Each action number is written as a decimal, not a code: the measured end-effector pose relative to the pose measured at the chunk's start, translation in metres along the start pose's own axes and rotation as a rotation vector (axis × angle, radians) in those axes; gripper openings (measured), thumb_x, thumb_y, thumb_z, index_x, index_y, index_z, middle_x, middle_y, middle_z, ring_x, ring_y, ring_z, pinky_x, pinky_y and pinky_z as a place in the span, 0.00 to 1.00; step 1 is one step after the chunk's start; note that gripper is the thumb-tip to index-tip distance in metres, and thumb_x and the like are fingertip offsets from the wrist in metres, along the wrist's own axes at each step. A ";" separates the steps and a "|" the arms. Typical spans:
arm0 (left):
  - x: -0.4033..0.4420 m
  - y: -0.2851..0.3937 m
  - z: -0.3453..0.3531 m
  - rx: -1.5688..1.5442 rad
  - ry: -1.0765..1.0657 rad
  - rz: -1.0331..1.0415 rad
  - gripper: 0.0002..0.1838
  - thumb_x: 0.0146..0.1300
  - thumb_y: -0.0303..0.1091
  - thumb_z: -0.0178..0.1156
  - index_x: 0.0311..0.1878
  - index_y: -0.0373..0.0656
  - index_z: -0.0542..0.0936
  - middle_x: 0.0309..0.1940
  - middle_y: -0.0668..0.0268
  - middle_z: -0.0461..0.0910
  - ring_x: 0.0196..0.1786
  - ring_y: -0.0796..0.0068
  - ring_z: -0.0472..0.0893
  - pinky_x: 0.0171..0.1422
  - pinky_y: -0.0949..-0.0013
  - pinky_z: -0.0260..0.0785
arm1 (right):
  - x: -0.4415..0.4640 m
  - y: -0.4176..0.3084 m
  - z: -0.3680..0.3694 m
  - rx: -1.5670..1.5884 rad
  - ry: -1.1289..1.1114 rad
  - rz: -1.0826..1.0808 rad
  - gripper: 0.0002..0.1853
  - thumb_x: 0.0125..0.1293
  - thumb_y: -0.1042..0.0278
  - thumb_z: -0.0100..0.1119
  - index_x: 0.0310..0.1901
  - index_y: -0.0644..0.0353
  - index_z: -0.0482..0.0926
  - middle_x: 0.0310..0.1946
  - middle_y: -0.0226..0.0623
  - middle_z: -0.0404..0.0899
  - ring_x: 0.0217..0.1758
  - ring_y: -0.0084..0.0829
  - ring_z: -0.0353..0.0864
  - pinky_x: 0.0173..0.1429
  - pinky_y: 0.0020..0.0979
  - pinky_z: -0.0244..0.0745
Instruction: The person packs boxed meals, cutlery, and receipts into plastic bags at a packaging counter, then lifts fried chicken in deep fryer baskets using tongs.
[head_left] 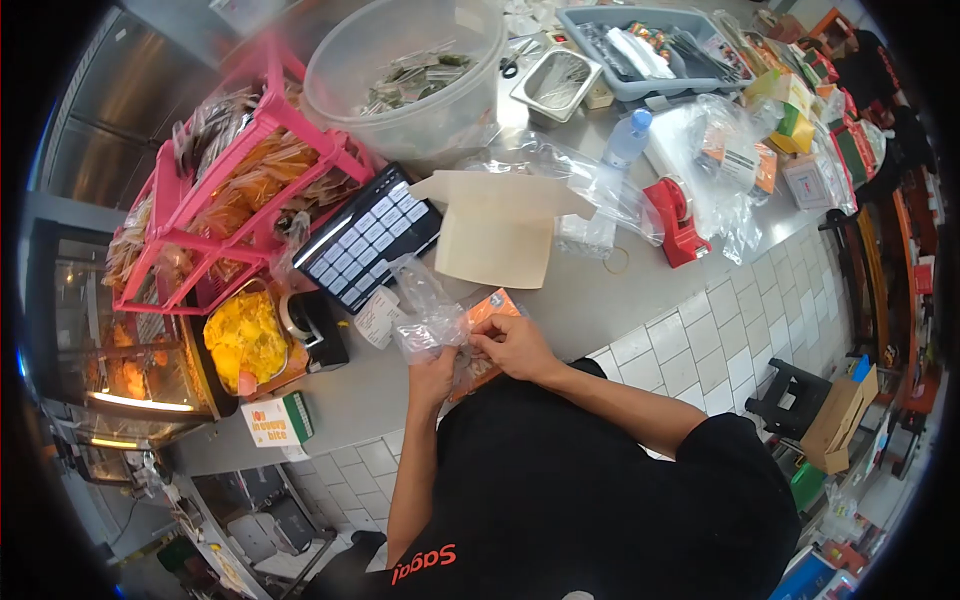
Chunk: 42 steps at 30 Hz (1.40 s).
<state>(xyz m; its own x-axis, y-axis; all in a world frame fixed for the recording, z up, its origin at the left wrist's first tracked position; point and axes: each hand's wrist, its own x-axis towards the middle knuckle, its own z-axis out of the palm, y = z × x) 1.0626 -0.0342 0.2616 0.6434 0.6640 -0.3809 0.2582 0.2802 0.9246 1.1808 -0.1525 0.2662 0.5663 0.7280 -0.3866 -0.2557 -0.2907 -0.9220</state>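
Note:
My left hand (432, 376) is closed on a clear plastic bag (432, 325), whose crumpled top stands up above the fingers. My right hand (517, 347) is pinched at the bag's edge, close to the left thumb. Below and between the hands is an orange box (496, 304), partly covered by the right hand; whether it lies inside the bag I cannot tell. Just beyond stands an open cardboard box (494, 240) with its flap up. A printed paper slip (378, 317) lies left of the bag.
A tablet (368, 238) leans by a pink rack (215, 190) of packets. Farther back are a large clear tub (405, 130), a metal pan (556, 84), a grey bin (600, 90) and a water bottle (627, 140). A red tape dispenser (675, 225) sits near the table edge.

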 end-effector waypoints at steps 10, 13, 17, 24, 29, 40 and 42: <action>0.003 0.006 0.003 0.195 -0.076 -0.002 0.13 0.66 0.32 0.61 0.49 0.32 0.79 0.41 0.62 0.81 0.41 0.75 0.80 0.44 0.73 0.72 | -0.002 0.000 -0.003 -0.288 0.005 -0.199 0.12 0.59 0.65 0.65 0.40 0.62 0.82 0.37 0.40 0.83 0.40 0.33 0.84 0.48 0.32 0.78; -0.009 0.029 0.014 0.190 -0.012 -0.060 0.13 0.65 0.31 0.63 0.48 0.32 0.78 0.41 0.62 0.81 0.41 0.76 0.79 0.42 0.72 0.71 | 0.000 0.005 0.004 -0.164 0.042 -0.135 0.14 0.58 0.71 0.65 0.46 0.62 0.79 0.37 0.38 0.82 0.39 0.30 0.83 0.47 0.30 0.78; -0.001 0.003 0.003 0.165 0.023 0.047 0.21 0.62 0.43 0.67 0.42 0.30 0.79 0.34 0.61 0.81 0.35 0.74 0.78 0.39 0.69 0.71 | 0.007 0.013 0.007 -0.130 0.073 -0.163 0.19 0.56 0.75 0.65 0.50 0.62 0.74 0.38 0.39 0.78 0.39 0.30 0.81 0.46 0.29 0.77; 0.002 -0.002 -0.002 0.080 -0.094 0.086 0.13 0.65 0.28 0.59 0.51 0.32 0.76 0.46 0.61 0.79 0.45 0.72 0.78 0.47 0.70 0.70 | 0.022 -0.005 -0.003 -0.213 -0.018 -0.150 0.30 0.49 0.76 0.69 0.54 0.64 0.67 0.39 0.39 0.77 0.43 0.31 0.78 0.46 0.29 0.75; 0.003 -0.008 -0.008 0.093 -0.130 0.153 0.15 0.65 0.28 0.58 0.53 0.31 0.75 0.48 0.59 0.78 0.48 0.69 0.78 0.52 0.68 0.70 | 0.032 -0.013 -0.014 -0.245 -0.208 -0.073 0.31 0.48 0.76 0.69 0.54 0.67 0.65 0.33 0.39 0.81 0.36 0.32 0.81 0.40 0.30 0.78; 0.013 -0.019 -0.005 0.049 -0.074 0.177 0.18 0.62 0.24 0.60 0.53 0.29 0.70 0.48 0.55 0.77 0.49 0.68 0.78 0.50 0.68 0.72 | 0.017 0.013 -0.004 0.296 -0.008 -0.067 0.16 0.58 0.81 0.64 0.41 0.61 0.65 0.29 0.33 0.78 0.35 0.24 0.81 0.38 0.27 0.78; 0.010 -0.010 0.000 -0.002 -0.076 0.170 0.19 0.61 0.22 0.58 0.55 0.29 0.69 0.50 0.55 0.76 0.49 0.68 0.77 0.50 0.68 0.72 | 0.017 0.026 -0.004 0.344 0.043 -0.097 0.16 0.59 0.81 0.63 0.38 0.59 0.63 0.30 0.33 0.77 0.35 0.23 0.80 0.38 0.27 0.78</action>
<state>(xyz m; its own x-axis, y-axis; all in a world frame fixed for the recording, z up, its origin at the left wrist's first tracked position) 1.0665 -0.0299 0.2485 0.7299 0.6479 -0.2178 0.1400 0.1701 0.9754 1.1872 -0.1499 0.2358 0.6313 0.7132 -0.3046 -0.4433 0.0097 -0.8963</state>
